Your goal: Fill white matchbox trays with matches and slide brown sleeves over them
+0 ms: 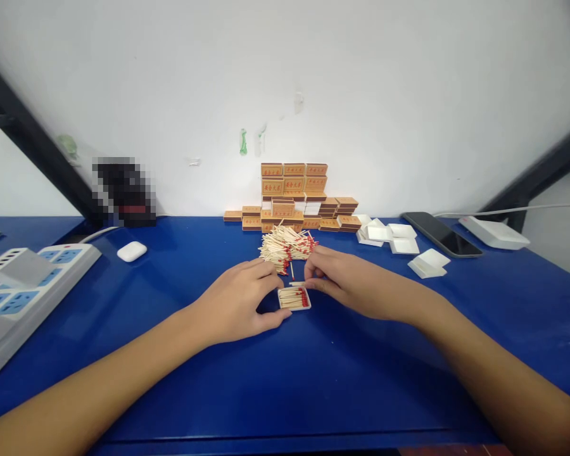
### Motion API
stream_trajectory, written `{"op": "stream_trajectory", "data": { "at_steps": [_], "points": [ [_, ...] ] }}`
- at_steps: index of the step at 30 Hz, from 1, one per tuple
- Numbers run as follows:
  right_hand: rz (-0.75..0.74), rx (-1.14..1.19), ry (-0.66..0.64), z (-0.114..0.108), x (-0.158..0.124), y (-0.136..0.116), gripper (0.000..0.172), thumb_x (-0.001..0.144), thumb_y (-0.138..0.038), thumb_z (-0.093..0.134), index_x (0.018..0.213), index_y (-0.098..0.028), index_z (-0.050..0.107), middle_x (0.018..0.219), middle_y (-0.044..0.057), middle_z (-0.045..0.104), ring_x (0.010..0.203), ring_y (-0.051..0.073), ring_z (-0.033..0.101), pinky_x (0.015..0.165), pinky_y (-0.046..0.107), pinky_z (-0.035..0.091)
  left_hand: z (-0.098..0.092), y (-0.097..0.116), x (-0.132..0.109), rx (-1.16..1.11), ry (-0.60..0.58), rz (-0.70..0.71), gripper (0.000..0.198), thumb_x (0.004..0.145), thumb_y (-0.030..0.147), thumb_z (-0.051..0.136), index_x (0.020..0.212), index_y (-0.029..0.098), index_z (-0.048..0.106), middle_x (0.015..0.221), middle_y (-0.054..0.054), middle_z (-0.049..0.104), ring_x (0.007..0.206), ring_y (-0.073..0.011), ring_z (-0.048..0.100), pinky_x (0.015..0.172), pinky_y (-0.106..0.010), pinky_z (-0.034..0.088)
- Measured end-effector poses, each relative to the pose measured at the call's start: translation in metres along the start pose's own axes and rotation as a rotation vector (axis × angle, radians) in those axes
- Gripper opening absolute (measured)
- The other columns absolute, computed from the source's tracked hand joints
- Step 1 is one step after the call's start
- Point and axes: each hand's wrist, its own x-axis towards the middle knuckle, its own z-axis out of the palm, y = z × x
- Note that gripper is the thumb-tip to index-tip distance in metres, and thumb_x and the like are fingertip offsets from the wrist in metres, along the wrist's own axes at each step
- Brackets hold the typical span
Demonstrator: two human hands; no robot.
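A small white matchbox tray holding red-tipped matches lies on the blue table. My left hand curls round the tray's left side, thumb and fingers touching it. My right hand sits at the tray's right, its fingers pinched on a match just above the tray. One loose match stands between the hands. Right behind them lies a pile of loose matches.
Orange matchboxes are stacked against the white wall. Empty white trays lie at the right, beside a dark phone and a white box. At left are a power strip and a white earbud case.
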Motion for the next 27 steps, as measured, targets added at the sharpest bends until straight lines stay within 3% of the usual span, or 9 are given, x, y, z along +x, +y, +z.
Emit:
{"op": "stream_trajectory", "data": {
  "at_steps": [7, 27],
  "points": [
    [-0.047, -0.049, -0.052, 0.014, -0.001, -0.02, 0.015, 0.107, -0.029, 0.051, 0.097, -0.021, 0.058, 0.105, 0.006, 0.064, 0.086, 0.02, 0.059, 0.075, 0.034, 0.044, 0.001, -0.001, -0.001, 0.007, 0.009, 0.009, 0.024, 0.095, 0.039, 0.07, 0.099, 0.015, 0.071, 0.096, -0.006, 0.067, 0.093, -0.0236, 0.064, 0.081, -0.038, 0.055],
    [-0.053, -0.006, -0.012, 0.008, -0.002, -0.01, 0.008, 0.101, -0.024, 0.058, 0.097, -0.022, 0.065, 0.104, 0.005, 0.067, 0.087, 0.019, 0.06, 0.075, 0.034, 0.045, -0.001, -0.001, 0.0, 0.005, -0.002, 0.004, 0.026, 0.095, 0.041, 0.07, 0.1, 0.015, 0.072, 0.095, -0.007, 0.067, 0.093, -0.0241, 0.064, 0.082, -0.038, 0.055]
  ]
}}
